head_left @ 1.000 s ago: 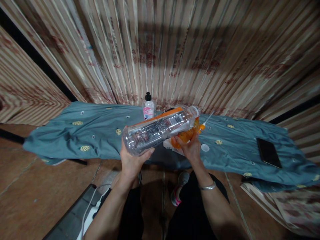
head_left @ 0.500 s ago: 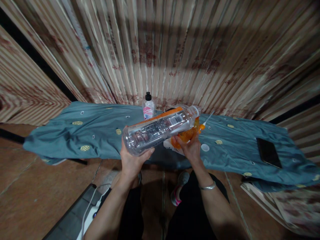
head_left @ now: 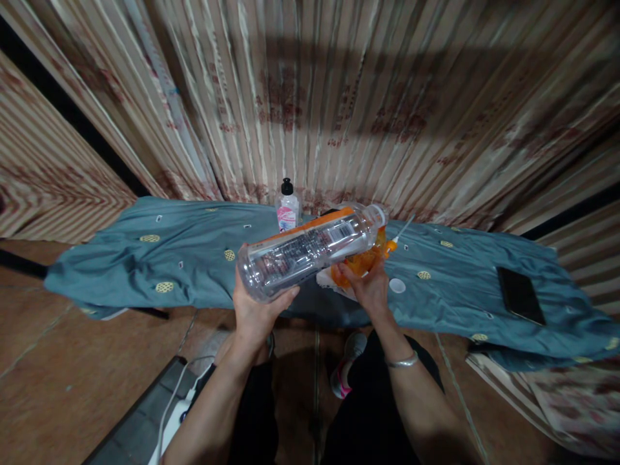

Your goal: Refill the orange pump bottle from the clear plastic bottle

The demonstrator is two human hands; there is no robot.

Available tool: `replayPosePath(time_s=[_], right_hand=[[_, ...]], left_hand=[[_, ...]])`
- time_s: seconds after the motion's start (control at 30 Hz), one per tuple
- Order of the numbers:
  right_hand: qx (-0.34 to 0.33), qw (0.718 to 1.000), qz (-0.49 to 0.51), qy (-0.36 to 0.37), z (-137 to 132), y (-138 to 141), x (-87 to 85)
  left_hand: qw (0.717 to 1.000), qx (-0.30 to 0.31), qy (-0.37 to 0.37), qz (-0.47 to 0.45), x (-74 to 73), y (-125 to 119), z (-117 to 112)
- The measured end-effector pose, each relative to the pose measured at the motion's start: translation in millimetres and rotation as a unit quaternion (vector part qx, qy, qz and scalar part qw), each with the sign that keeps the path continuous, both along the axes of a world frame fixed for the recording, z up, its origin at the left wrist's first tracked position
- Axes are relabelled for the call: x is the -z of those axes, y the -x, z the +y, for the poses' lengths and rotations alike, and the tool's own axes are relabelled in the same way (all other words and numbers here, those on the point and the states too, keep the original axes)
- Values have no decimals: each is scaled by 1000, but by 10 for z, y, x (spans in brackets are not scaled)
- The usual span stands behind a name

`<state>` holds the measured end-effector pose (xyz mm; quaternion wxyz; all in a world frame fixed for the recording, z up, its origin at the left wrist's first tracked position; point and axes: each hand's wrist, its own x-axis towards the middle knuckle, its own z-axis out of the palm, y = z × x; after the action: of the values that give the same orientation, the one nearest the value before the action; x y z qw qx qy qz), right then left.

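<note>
My left hand (head_left: pixel 259 310) is wrapped round the base of a large clear plastic bottle (head_left: pixel 310 248) with an orange-edged label. The bottle is tilted, its mouth up and to the right over an orange translucent bottle (head_left: pixel 363 261). My right hand (head_left: pixel 371 284) is closed round that orange bottle, whose upper part is partly hidden behind the clear one. Just right of it show an orange spray nozzle (head_left: pixel 391 247) and a thin pale tube (head_left: pixel 405 226). Below the orange bottle lies a whitish thing (head_left: pixel 329 279), mostly covered. A round white cap (head_left: pixel 397 286) rests beside my right hand.
A white bottle with a black top and pink label (head_left: pixel 287 213) stands at the back of the blue-green cloth (head_left: pixel 111 258). A black phone (head_left: pixel 520 296) lies on the right. Striped curtains (head_left: pixel 314 97) hang behind. A white power strip with a cable (head_left: pixel 174 420) is at lower left.
</note>
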<state>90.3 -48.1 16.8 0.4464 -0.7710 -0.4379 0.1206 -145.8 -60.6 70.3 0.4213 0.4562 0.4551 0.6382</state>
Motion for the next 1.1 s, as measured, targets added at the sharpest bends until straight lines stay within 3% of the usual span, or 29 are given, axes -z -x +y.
replayPosePath(time_s=[0.83, 1.1], right_hand=[[-4, 1000, -9, 7, 18, -8, -1], [-4, 1000, 9, 9, 5, 17, -44]], left_hand=[[999, -14, -41, 15, 66, 3, 25], [1000, -6, -13, 6, 42, -6, 12]])
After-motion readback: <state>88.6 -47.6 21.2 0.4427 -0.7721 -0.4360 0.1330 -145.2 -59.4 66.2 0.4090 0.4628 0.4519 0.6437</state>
